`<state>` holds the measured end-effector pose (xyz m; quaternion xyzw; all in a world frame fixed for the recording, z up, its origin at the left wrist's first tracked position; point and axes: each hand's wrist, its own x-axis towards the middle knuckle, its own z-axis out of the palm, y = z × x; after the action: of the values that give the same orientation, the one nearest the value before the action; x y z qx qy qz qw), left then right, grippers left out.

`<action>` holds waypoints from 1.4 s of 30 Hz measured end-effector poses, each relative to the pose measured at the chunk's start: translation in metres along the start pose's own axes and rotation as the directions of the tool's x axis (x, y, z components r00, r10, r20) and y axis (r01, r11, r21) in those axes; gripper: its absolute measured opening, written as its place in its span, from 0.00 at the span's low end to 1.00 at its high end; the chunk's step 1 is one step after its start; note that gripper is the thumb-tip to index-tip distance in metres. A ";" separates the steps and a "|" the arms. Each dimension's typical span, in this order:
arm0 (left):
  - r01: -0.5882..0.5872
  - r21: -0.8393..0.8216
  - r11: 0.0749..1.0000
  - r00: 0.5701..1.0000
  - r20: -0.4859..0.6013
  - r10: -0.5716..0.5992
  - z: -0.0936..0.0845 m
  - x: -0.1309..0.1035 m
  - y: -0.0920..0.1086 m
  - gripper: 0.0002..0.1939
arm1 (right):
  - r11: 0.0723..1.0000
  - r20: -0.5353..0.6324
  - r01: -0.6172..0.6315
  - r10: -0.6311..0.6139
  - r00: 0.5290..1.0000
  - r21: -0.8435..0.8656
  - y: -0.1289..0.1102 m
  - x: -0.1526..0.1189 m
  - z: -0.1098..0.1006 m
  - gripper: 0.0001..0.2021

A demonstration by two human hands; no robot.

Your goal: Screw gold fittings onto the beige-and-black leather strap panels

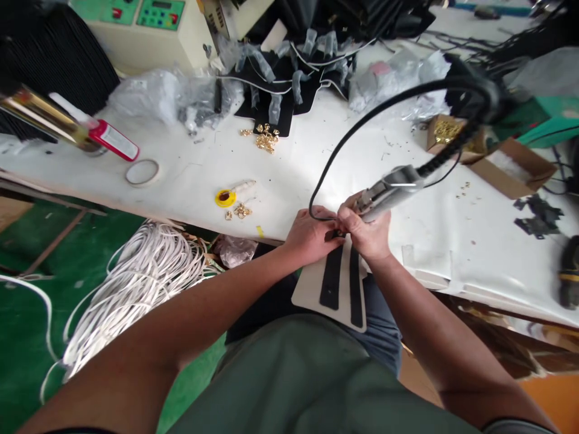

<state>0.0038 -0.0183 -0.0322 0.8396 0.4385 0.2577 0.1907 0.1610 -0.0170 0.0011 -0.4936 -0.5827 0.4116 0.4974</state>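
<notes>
My right hand (368,232) is wrapped round a grey electric screwdriver (391,190), its tip down by my left fingers. My left hand (314,236) pinches a small dark part at the upper end of a beige panel (312,289); the exact part is hidden between the fingers. The panel has rounded corners and two black strips (332,280) along it, and it hangs over the table edge onto my lap. A thin black cord (344,140) arches from beside my left hand up to the right.
Gold hardware (266,140) lies in a pile on the white table (194,175), near a tape roll (142,172) and a yellow spool (225,198). At right stand a box of gold pieces (446,134) and an open carton (513,169). White cord (149,277) is heaped at lower left.
</notes>
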 end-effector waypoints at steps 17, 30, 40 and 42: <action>0.010 0.084 0.996 1.000 -0.022 -0.009 -0.006 -0.005 0.003 0.23 | 0.252 -0.104 -0.157 0.214 0.971 -0.955 0.014 0.018 -0.133 0.25; 0.150 0.127 0.981 0.986 -0.090 -0.140 -0.008 -0.018 0.017 0.13 | 0.963 -0.146 -0.240 0.222 0.964 -0.122 0.005 -0.115 -0.020 0.32; 0.244 -0.713 0.657 0.899 -0.088 -0.429 -0.044 -0.083 0.065 0.21 | 0.850 -0.046 0.323 -0.374 0.926 -0.416 -0.039 -0.131 0.034 0.17; 0.283 -0.745 0.604 0.852 -0.093 -0.515 -0.051 -0.091 0.074 0.20 | 0.825 0.030 0.380 -0.405 0.914 -0.420 -0.046 -0.132 0.042 0.17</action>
<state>-0.0233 -0.1297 0.0248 0.5300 0.5067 0.4793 0.4824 0.1139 -0.1547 0.0159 -0.4699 -0.7306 0.1516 0.4717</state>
